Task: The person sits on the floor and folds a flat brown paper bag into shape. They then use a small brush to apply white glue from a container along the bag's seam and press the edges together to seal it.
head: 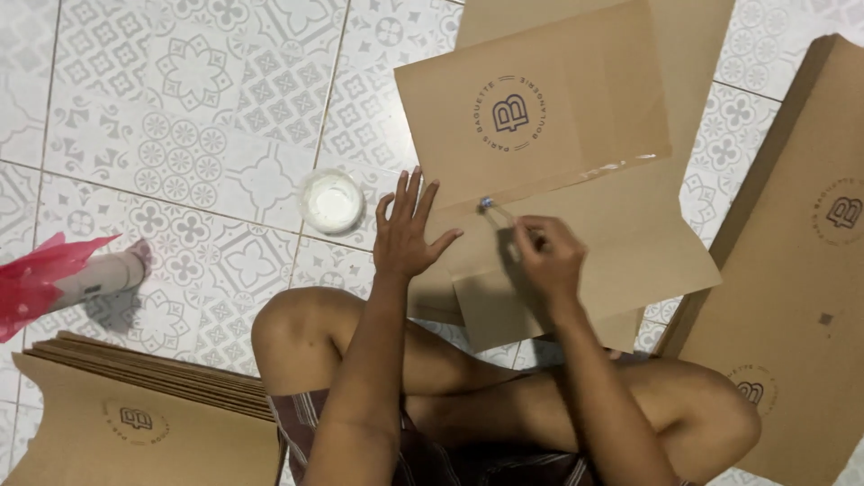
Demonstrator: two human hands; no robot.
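The left hand (405, 236) lies open, pressing the thin, bendy paper bag (540, 180) flat, while the right hand (544, 261) pinches a small brush (497, 211) near its fold.

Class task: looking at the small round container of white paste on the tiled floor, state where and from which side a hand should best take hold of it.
Grip the paste container around its round side wall, coming straight down from above. It stands upright and open-topped on the floor, apart from the brown paper sheet, so fingers can probably wrap the rim without touching paste. The left hand lies nearest.
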